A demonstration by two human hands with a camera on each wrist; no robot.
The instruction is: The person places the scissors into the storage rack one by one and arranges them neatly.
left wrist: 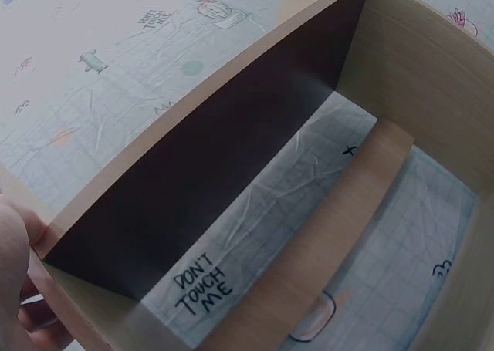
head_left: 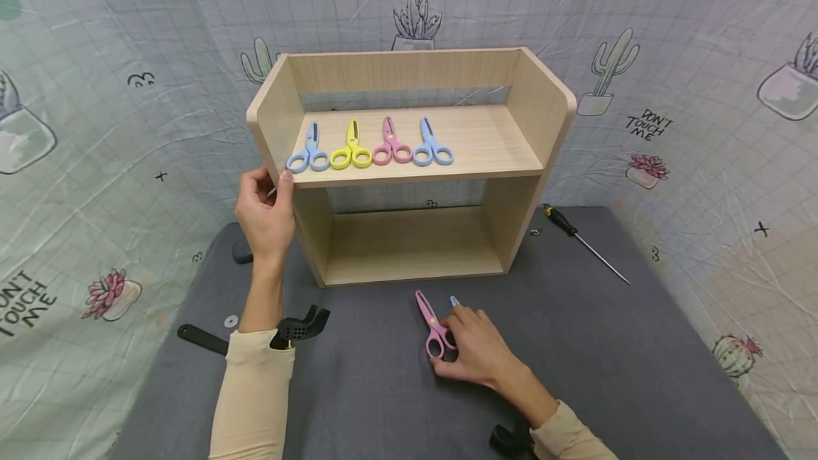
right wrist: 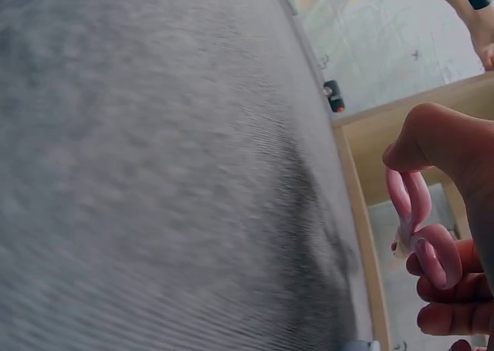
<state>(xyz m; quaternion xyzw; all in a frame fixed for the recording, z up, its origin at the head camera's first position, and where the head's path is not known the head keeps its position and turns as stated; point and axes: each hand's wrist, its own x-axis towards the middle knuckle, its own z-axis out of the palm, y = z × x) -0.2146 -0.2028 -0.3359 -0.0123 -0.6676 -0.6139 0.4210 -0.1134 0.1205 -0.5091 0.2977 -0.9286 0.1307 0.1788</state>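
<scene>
pink scissors [head_left: 432, 326] | closed blades, looped handles | right hand [head_left: 476, 352] grips handles

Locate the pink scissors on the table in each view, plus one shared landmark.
Head: pink scissors lie on the grey table, front centre, handles under the right hand.
Left wrist: not in view; only the wooden shelf and the left hand gripping its edge.
Right wrist: pink handles at right, in the fingers.
Shared landmark: the wooden shelf.
</scene>
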